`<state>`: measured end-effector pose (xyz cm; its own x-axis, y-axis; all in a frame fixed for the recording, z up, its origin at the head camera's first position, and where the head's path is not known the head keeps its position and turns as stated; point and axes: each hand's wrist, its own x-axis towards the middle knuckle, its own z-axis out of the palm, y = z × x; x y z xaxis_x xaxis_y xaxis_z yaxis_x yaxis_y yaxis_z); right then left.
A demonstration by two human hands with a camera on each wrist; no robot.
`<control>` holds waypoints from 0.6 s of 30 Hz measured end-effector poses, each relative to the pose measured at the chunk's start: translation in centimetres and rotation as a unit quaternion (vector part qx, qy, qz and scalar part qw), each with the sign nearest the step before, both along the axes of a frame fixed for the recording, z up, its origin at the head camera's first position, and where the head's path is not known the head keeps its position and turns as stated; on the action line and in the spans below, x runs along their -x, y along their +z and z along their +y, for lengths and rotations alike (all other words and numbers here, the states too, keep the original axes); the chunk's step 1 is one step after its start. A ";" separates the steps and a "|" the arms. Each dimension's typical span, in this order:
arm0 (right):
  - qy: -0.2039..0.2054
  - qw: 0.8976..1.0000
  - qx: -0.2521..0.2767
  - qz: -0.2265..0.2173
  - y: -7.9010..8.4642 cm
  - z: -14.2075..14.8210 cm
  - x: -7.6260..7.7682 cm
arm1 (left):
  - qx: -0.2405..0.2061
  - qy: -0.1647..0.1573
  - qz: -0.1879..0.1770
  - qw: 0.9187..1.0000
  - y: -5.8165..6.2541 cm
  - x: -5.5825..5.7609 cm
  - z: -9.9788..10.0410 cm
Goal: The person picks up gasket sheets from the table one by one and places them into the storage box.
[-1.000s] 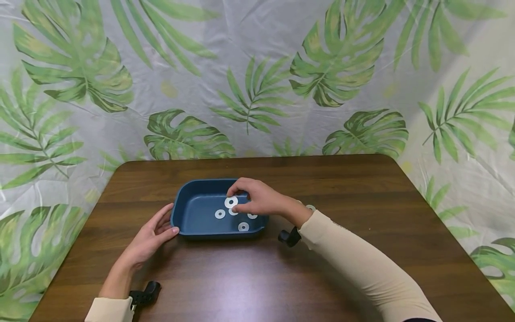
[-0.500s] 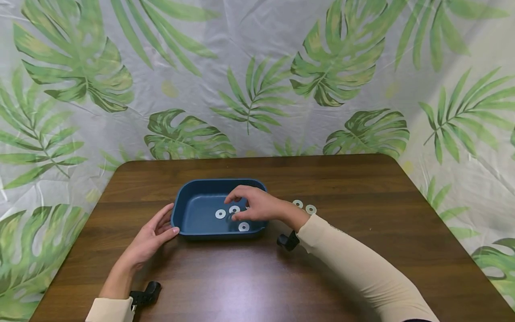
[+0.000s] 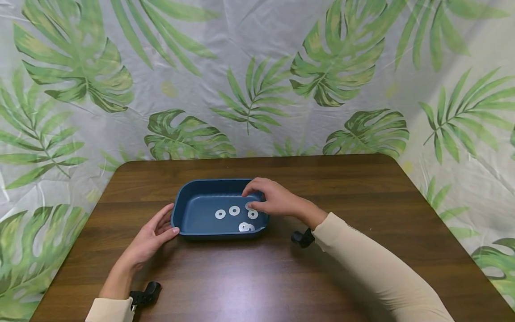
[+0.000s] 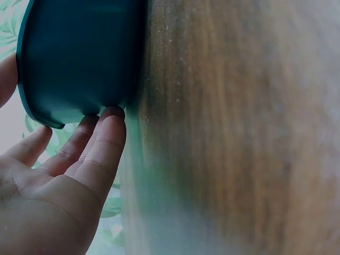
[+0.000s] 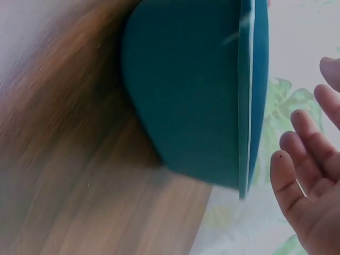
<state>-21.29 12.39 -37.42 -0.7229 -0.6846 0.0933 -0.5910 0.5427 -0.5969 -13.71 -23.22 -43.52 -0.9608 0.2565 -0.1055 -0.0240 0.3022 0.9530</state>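
Observation:
A blue rectangular tray [image 3: 197, 219] stands on the table. Inside it lie several flat white washers, among them one washer [image 3: 220, 214] near the middle and one [image 3: 234, 210] to its right. Two overlap by the front wall, the left washer [image 3: 242, 227] showing most. My left hand [image 3: 146, 239] touches the tray's left end with nearly straight fingers [image 4: 101, 151]; its thumb rests at the front corner. Over the right end of the tray hovers my right hand [image 3: 277, 200], fingers [image 5: 289, 183] loosely bent and apart, nothing visible between them. It partly hides a washer below.
Dark wooden table [image 3: 342, 179] surrounds the tray. Behind it hangs a leaf-patterned cloth [image 3: 257, 76]. Black wrist-worn cameras sit on both arms, including the right camera [image 3: 302, 238]. The right forearm [image 3: 362, 255] crosses the table's right half.
The washer my right hand held is let go and overlaps another at the tray's front. That hand has moved right, covering where two washers lay on the table. The left hand stays put.

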 end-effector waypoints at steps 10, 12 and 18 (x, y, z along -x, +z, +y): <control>-0.055 0.998 0.036 0.010 0.2 6.0 -0.1 | 0.002 0.000 0.001 1.000 0.1 0.0 0.1; -0.071 0.997 0.037 0.007 0.2 7.3 0.0 | 0.002 0.000 -0.001 1.000 0.1 0.0 0.1; -0.101 0.995 0.026 0.007 0.1 10.4 -0.1 | 0.007 0.001 0.000 1.000 0.2 -0.1 0.2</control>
